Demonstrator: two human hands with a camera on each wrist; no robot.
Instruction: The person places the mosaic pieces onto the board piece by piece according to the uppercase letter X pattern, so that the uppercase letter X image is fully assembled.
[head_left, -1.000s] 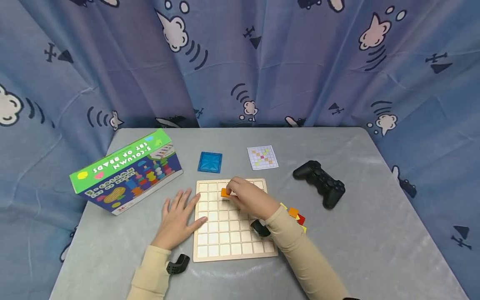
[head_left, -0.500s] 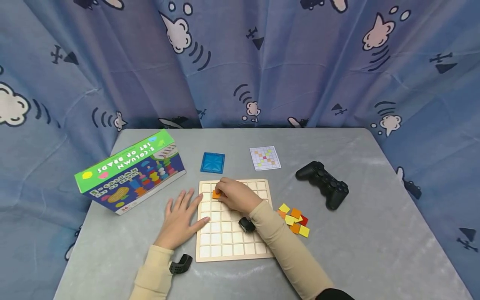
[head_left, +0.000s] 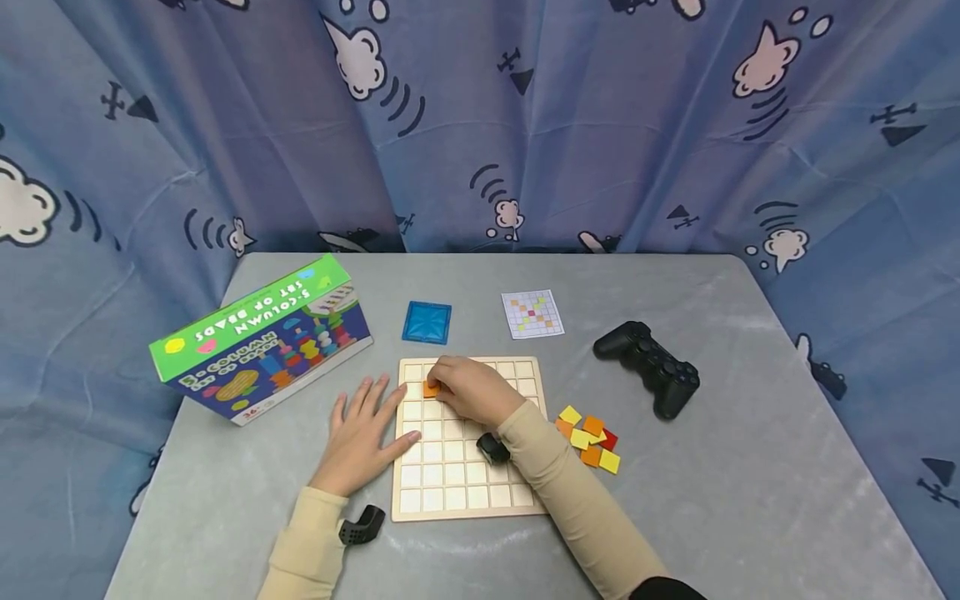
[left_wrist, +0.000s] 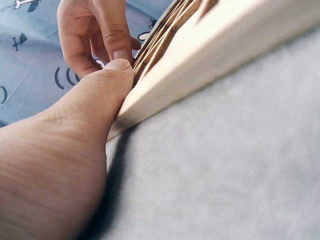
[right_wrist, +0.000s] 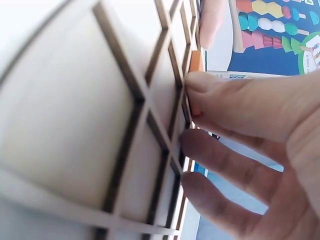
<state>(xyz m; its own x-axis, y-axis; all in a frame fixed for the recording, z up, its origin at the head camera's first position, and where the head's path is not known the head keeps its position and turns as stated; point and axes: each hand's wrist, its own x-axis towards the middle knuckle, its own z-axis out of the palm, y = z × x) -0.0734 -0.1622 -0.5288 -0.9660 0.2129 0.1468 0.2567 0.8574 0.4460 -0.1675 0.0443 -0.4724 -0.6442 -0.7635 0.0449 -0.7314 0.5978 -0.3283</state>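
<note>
A wooden grid board [head_left: 432,476] lies on the table, divided into small square cells. My right hand [head_left: 474,389] reaches over its far left part and pinches an orange square tile [head_left: 430,390] low at a cell. In the right wrist view the thumb and a finger hold the orange tile [right_wrist: 196,61] against the grid; whether it sits fully in the cell I cannot tell. My left hand [head_left: 360,442] rests at the board's left edge, fingers spread, thumb touching the rim. The left wrist view shows that thumb [left_wrist: 107,85] against the board's side [left_wrist: 200,65].
Loose yellow, orange and red tiles [head_left: 590,440] lie right of the board. Behind it are a blue square tray [head_left: 427,322] and a printed pattern card [head_left: 532,314]. A black game controller [head_left: 648,368] lies at right, a toy box [head_left: 262,340] at left.
My right hand has moved left across the board with the orange tile, then stayed nearly still over the last half second. The left hand keeps its place at the edge.
</note>
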